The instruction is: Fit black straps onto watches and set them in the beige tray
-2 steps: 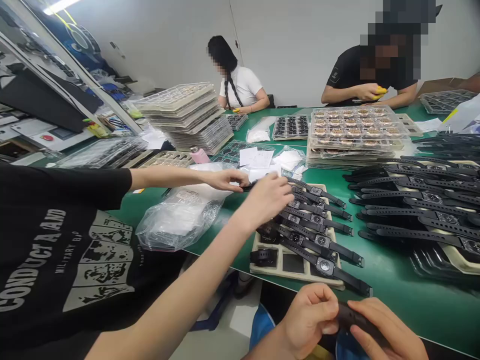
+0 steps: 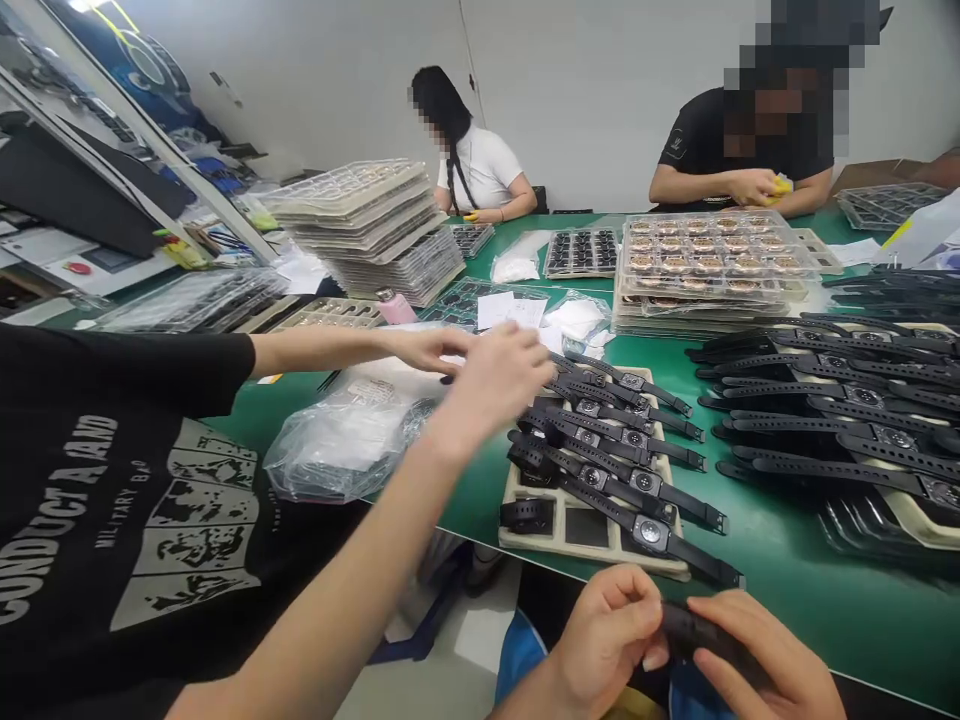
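Two bare hands, left hand (image 2: 611,635) and right hand (image 2: 780,655), grip one dark strap-like piece (image 2: 701,630) between them.
The left's fingers are bent, tips closed on the piece's left end; the right is half open, digits above and below its other end. It sits just nearer the wearer than a cream tray (image 2: 592,554) of black watches (image 2: 649,533). Whether the co-worker's blurred hand (image 2: 504,380) holds anything cannot be told.
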Tool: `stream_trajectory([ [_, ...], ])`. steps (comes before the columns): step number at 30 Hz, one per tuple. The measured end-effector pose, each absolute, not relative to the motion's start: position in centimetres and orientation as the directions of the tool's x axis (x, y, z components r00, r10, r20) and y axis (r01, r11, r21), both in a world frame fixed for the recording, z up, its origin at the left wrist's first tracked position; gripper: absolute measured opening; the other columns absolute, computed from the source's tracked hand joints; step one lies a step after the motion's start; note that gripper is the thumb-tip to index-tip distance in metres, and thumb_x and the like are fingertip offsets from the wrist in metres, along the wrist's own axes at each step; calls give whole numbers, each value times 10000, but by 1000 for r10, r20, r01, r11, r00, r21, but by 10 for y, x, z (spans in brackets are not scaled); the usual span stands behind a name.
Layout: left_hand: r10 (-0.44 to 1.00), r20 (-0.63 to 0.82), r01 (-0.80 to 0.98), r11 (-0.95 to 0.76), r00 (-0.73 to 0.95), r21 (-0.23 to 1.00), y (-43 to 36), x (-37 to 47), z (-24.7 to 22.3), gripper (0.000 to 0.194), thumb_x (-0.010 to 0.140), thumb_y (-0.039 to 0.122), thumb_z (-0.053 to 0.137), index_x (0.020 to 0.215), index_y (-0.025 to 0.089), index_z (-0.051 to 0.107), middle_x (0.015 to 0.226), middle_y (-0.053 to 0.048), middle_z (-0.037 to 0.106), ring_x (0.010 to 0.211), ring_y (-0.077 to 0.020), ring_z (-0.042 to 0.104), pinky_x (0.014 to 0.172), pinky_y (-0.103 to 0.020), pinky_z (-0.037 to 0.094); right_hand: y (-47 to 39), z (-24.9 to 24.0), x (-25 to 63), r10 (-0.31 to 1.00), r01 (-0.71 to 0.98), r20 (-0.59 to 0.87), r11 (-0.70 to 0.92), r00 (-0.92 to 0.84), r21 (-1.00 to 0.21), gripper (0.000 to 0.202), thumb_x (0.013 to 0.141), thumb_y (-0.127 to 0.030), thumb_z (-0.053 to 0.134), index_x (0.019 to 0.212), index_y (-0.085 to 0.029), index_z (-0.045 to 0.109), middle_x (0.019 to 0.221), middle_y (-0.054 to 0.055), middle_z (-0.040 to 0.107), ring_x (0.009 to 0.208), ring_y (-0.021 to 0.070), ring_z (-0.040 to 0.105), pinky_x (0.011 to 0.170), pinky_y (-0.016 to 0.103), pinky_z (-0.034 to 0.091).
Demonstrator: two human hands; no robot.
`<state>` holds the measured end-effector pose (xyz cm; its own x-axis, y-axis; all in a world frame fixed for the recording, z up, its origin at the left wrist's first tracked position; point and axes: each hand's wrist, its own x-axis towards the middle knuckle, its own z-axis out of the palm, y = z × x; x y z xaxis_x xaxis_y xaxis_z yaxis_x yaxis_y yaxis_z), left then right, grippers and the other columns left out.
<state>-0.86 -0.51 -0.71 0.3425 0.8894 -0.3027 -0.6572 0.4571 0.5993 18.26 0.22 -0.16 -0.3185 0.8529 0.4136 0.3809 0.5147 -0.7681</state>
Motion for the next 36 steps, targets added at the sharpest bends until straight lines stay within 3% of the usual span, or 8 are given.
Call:
stream_trajectory([
  [4,926,-230,-634,373,299,678,-19,-38,-21,424,874,573,735,864,193,547,698,21,552,521,-93,491,451,-192,375,20,14,165,828,378,442,554,-345,-742,153,963,-312,702,1108,-277,733,955,39,797,803,207,790,707,209,643],
  [8,983,-167,-424,183,73,887,-37,-64,-29,450,930,553,686,752,178,514,654,49,466,517,-59,363,486,-191,285,40,23,126,787,373,498,614,-365,-696,208,979,-243,669,1185,-247,700,1017,72,794,892,227,774,781,274,646],
  [13,977,-145,-231,106,-159,967,-48,-75,-32,446,959,540,639,720,178,535,672,41,422,599,-101,370,570,-240,311,62,16,87,734,405,469,669,-491,-623,244,1030,-285,601,1244,-205,685,1093,109,774,991,247,746,842,346,641],
  [18,976,101,85,-86,-193,993,-41,-80,-29,279,1033,302,531,773,203,548,685,33,469,604,-120,444,569,-235,381,62,8,114,780,543,451,626,-434,-560,309,1047,-290,555,1340,-228,631,1271,117,705,1165,259,678,952,377,595],
  [21,861,473,466,-346,-187,814,-26,-79,-20,101,970,120,573,936,209,607,817,-11,611,735,-157,582,670,-256,482,55,5,138,828,671,391,557,-401,-490,289,1043,-334,557,1303,-238,639,1180,109,718,1096,290,672,899,422,582],
  [24,724,679,732,-397,-122,554,-10,-75,-10,224,932,82,628,1131,184,631,1038,-92,682,990,-231,631,889,-346,513,50,4,150,875,803,286,477,-392,-357,269,1023,-361,594,1260,-248,655,1130,103,718,1021,323,654,857,485,544],
  [29,788,611,825,-392,73,407,6,-73,0,168,1035,275,563,1132,217,686,1168,-89,744,1055,-258,617,935,-378,440,49,9,144,881,857,195,467,-431,-216,268,984,-275,652,1248,-232,631,1140,92,718,1006,322,641,824,472,493],
  [36,765,641,888,-342,71,309,14,-65,4,177,1015,137,559,1071,223,702,1174,-72,776,1027,-246,628,908,-397,364,59,22,133,889,879,162,452,-429,-153,250,892,-229,750,1118,-220,644,991,81,724,917,311,652,740,413,454],
])
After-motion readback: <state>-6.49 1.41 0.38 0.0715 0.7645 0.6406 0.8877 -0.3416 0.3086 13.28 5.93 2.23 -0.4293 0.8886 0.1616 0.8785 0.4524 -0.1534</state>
